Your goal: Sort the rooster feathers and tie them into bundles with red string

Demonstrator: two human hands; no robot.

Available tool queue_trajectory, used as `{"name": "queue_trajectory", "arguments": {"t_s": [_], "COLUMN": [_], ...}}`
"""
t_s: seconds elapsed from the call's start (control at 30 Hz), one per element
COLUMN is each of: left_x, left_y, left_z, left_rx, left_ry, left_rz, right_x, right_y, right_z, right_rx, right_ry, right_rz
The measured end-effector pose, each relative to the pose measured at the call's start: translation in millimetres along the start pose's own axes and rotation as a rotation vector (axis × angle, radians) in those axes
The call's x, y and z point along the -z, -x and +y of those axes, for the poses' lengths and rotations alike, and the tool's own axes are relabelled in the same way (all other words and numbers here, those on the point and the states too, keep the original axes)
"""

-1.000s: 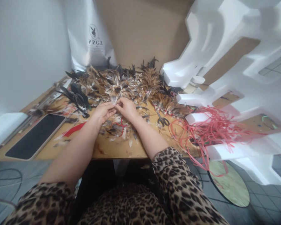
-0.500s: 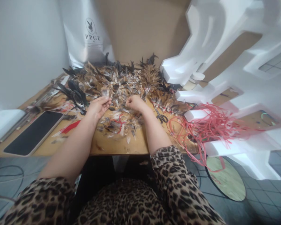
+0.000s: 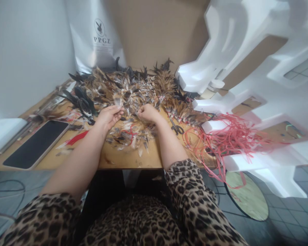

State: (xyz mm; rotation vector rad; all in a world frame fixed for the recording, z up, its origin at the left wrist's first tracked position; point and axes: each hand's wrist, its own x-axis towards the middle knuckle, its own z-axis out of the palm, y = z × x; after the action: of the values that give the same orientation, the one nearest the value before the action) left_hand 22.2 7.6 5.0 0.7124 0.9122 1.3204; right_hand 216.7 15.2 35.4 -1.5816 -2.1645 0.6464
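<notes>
Over the front of a wide heap of brown, white and black feathers (image 3: 136, 89), my left hand (image 3: 109, 118) pinches a small pale feather (image 3: 118, 101) between thumb and forefinger, its tip pointing up. To the right, my right hand (image 3: 148, 113) is closed, thumb against curled fingers. Whatever it may hold is too small to make out. A gap separates the two hands. Below them, loose feathers and a red ribbon (image 3: 130, 134) lie on the wooden table (image 3: 133, 160).
A phone (image 3: 37, 143) lies on the left, near a red strip (image 3: 77, 137) and dark feathers (image 3: 80, 100). Black scissors (image 3: 177, 128) rest right of my right arm. Tangled pink ribbons (image 3: 228, 136) spread over white foam (image 3: 256, 160). A silvery bag (image 3: 92, 41) stands behind.
Both hands stay almost in place. My left hand has shifted very slightly to the right with the pale feather still pinched.
</notes>
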Motion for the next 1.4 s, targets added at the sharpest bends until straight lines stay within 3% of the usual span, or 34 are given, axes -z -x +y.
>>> {"name": "queue_trajectory", "arguments": {"t_s": [0.2,0.27,0.37,0.7,1.07,1.17,1.27,1.4], "left_x": [-4.2,-6.7,-9.2,-8.4,-9.4,-7.8,-5.5,-4.7], "left_y": [4,6,8,8,9,8,6,5], "left_z": [-2,-2,-2,-3,-1,3,7,9], "left_rx": [0.082,0.125,0.161,0.192,0.219,0.200,0.147,0.133], "left_ry": [0.003,0.002,0.019,0.058,0.058,0.062,0.094,0.107], "left_rz": [-0.106,-0.121,-0.140,-0.218,-0.210,-0.174,-0.122,-0.091], "right_x": [-12,-19,-28,-38,-46,-41,-28,-13], "right_y": [-10,-13,-13,-13,-16,-16,-13,-8], "right_z": [5,0,-7,-13,-11,-10,-4,4], "right_rx": [-0.062,-0.058,-0.065,-0.071,0.021,0.049,0.062,0.010], "right_ry": [-0.971,-1.178,-1.302,-1.327,-1.249,-1.115,-0.837,-0.560], "right_rz": [0.055,0.022,-0.050,0.015,0.063,0.064,0.054,0.009]}}
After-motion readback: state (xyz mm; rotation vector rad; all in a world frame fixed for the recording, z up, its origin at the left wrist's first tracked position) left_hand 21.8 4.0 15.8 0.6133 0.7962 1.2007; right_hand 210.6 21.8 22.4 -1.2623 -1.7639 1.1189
